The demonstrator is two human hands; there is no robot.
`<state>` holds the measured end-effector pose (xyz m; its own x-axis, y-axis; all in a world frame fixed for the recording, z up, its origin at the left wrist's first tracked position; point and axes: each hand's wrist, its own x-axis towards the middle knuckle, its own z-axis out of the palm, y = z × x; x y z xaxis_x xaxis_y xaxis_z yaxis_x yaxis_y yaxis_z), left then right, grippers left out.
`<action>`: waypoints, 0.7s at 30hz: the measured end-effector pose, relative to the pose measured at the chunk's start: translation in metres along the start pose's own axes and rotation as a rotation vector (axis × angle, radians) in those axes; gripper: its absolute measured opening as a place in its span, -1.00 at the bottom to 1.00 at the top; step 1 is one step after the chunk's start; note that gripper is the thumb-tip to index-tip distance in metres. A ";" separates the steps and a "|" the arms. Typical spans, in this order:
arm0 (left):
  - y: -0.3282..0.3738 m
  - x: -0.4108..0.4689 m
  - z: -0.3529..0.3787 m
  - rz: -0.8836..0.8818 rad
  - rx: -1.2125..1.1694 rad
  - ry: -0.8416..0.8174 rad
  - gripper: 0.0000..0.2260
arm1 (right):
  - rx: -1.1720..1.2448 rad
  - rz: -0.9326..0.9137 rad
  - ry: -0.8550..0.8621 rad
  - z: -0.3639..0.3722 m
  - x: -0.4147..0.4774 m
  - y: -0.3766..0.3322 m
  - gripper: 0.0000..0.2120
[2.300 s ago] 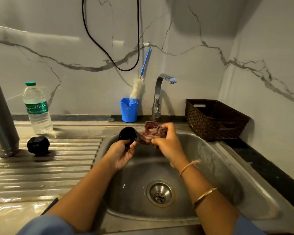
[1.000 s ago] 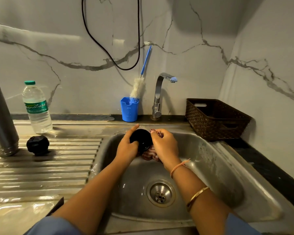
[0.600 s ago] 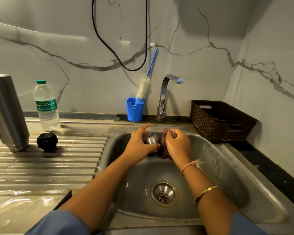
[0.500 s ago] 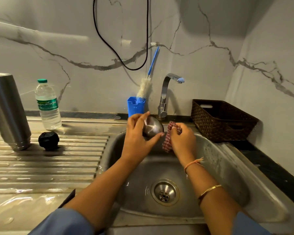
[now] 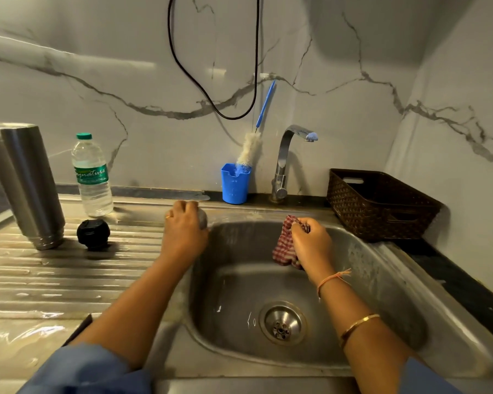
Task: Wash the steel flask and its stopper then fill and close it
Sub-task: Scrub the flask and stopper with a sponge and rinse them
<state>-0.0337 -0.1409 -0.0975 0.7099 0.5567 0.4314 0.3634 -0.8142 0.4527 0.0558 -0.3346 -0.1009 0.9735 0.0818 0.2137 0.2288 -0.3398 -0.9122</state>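
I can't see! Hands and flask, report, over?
Left hand grips steel cup at sink edge. Right hand holds checked cloth. Flask and stopper on drainboard. Nothing blocking.

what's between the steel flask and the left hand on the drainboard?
Head view: the black stopper sits on the drainboard between steel flask and left hand, nearer the flask.

Head cam only, wide-angle, close above sink (image 5: 239,282), fwd & down twd back wall (image 5: 353,109).

Drainboard (image 5: 69,282) front passable; flask (image 5: 26,183), stopper (image 5: 93,233), bottle (image 5: 93,177) block back left; basket (image 5: 353,214) blocks right.
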 end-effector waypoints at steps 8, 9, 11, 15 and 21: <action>-0.088 0.026 -0.022 -0.169 -0.070 -0.115 -0.42 | 0.000 0.006 -0.031 0.009 -0.002 0.005 -0.89; -0.093 0.027 -0.022 -0.170 -0.069 -0.142 -0.42 | 0.006 0.009 -0.033 0.010 -0.002 0.005 -0.90; -0.101 0.028 -0.019 -0.162 -0.084 -0.172 -0.44 | 0.008 0.014 -0.038 0.012 -0.003 0.004 -0.90; -0.104 0.029 -0.019 -0.171 -0.093 -0.174 -0.43 | 0.044 0.033 -0.047 0.014 -0.003 0.004 -0.88; -0.106 0.030 -0.019 -0.172 -0.089 -0.135 -0.33 | 0.208 0.169 -0.074 0.012 -0.001 0.007 -0.85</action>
<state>-0.0626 -0.0348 -0.1183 0.7187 0.6539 0.2364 0.4353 -0.6883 0.5804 0.0564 -0.3258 -0.1119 0.9933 0.1111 0.0328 0.0500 -0.1554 -0.9866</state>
